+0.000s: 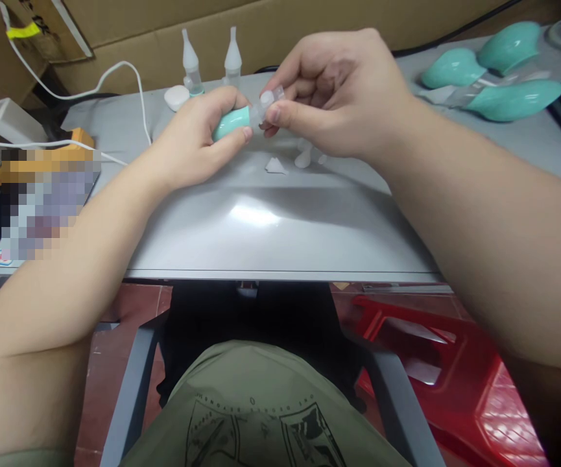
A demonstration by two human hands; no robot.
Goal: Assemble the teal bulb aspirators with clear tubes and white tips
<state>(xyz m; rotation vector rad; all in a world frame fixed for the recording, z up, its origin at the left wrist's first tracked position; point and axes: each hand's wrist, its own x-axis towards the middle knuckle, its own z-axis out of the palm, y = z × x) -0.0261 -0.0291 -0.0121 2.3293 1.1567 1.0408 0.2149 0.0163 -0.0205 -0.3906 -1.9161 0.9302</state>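
Note:
My left hand (202, 133) is closed around a glossy teal bulb (234, 122), which looks like the body of a nasal aspirator. A clear plastic connector (257, 111) joins its right end. My right hand (331, 97) pinches that connector and its small translucent end between thumb and fingers. Behind my hands stand two clear pieces with white pointed tips, a left nozzle (190, 58) and a right nozzle (233, 58). A round white cap (177, 97) lies beside the left one. Below my right hand are small clear plastic parts (304, 157) and a white scrap (275, 167).
Several teal bulbs (516, 100) lie at the table's right. On the left are a white charger (17, 121) with its cable, an orange stand (82, 139) and a blurred-out screen (56, 207). Cardboard (163, 39) lines the back. A red stool (465, 363) stands below the edge.

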